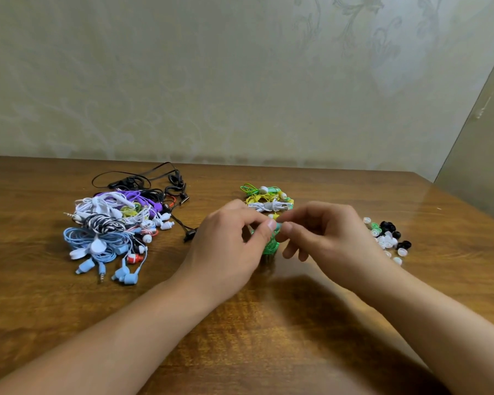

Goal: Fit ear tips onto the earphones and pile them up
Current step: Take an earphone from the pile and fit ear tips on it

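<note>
**Green earphone in hand, mid-frame: tip going on**

While both hands meet at the centre of the frame, we log the item in work: a green earphone (271,243), its coiled cable hanging below the fingers above the wooden table (240,323). The left hand (228,246) pinches the earbud end between thumb and forefinger. The right hand (322,232) pinches close against it from the other side, thumb and forefinger together on something small; we judge it an ear tip, though it is too small to confirm.

Handling, as we judge it: the earphone is very light, its cable limp and prone to tangle; the tips look soft, springy and easily dropped. We would hold the hard bud shell, not the cable, and stretch the tip over the nozzle.

Also entered:
- unsorted earphones (114,226), left of centre, many colours;
- a smaller pile (268,198) of green, yellow and white sets, just behind the hands;
- loose ear tips (388,238), right of centre, white, green and black.
</note>
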